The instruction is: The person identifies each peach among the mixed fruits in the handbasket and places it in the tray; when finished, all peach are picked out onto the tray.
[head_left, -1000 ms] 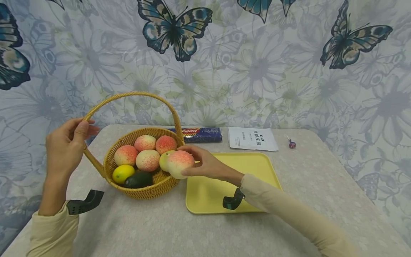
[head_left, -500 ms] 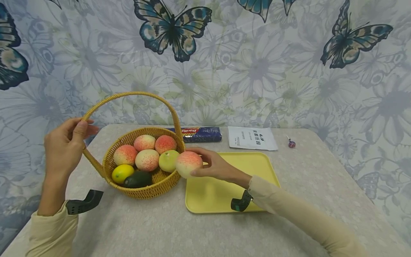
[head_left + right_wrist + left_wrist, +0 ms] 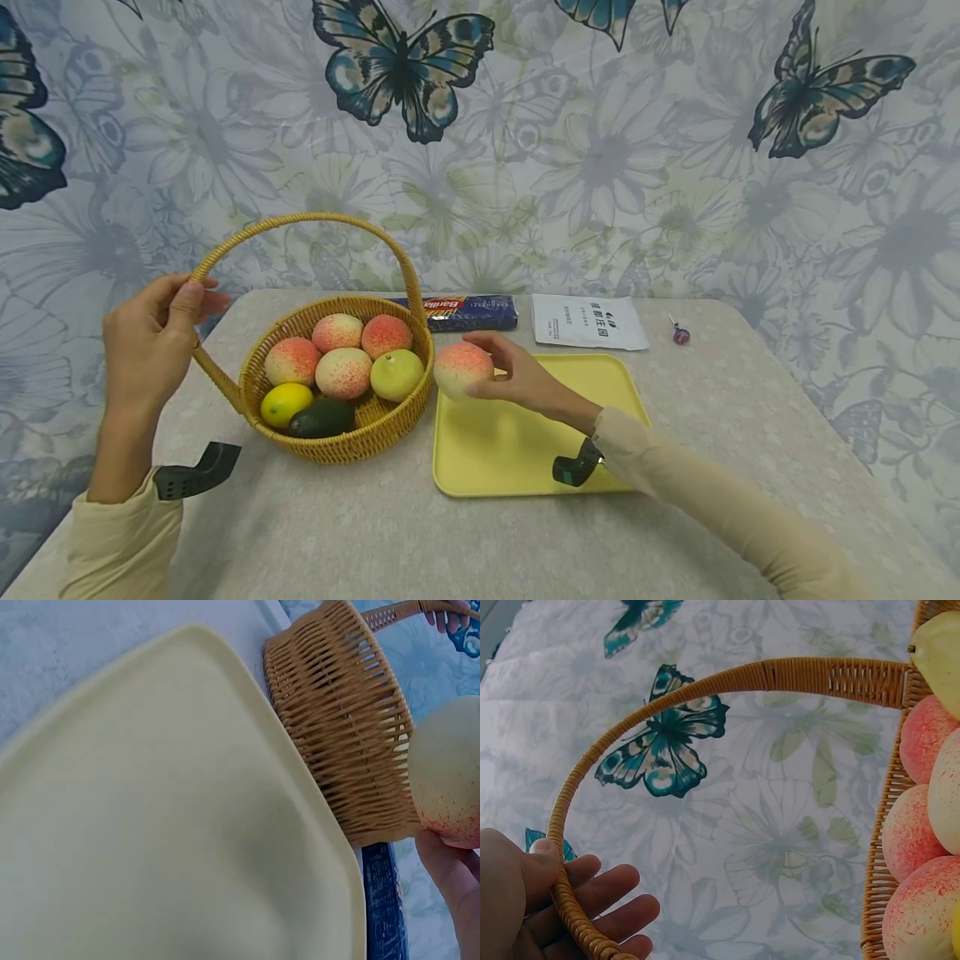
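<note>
One peach [image 3: 462, 369] sat in the right hand [image 3: 517, 379], fingers curled around its far side, held just above the near-left corner of the yellow tray [image 3: 592, 375], beside the wicker basket [image 3: 341, 446]. It looked light, firm and smooth-skinned, round enough to roll, so a cupped grip around its middle seemed soundest. The left hand [image 3: 146, 350] gripped the basket's handle [image 3: 705, 686] on the left. Three more peaches, a green fruit, a lemon [image 3: 287, 403] and an avocado [image 3: 323, 419] lay inside the basket on the tabletop [image 3: 375, 533].

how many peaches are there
4: three in the basket, at and, and one held by the right hand over the tray. More may hide underneath.
</note>
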